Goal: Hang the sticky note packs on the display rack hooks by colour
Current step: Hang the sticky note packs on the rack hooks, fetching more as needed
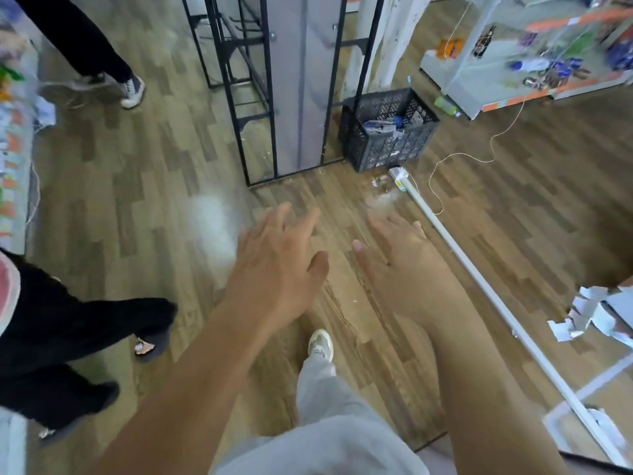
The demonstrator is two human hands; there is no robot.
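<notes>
Both arms reach forward over the wood-plank floor [137,166], palms down. The left hand [274,265] and the right hand [400,258] have straight, spread fingers and hold nothing. At 12 o'clock stands a rack [270,97] of thin black metal bars. At 1 o'clock, beside its foot, a black lattice-walled plastic crate [387,145] holds blurred blue-and-white packets [380,126]. I cannot tell whether these are the sticky note packs.
</notes>
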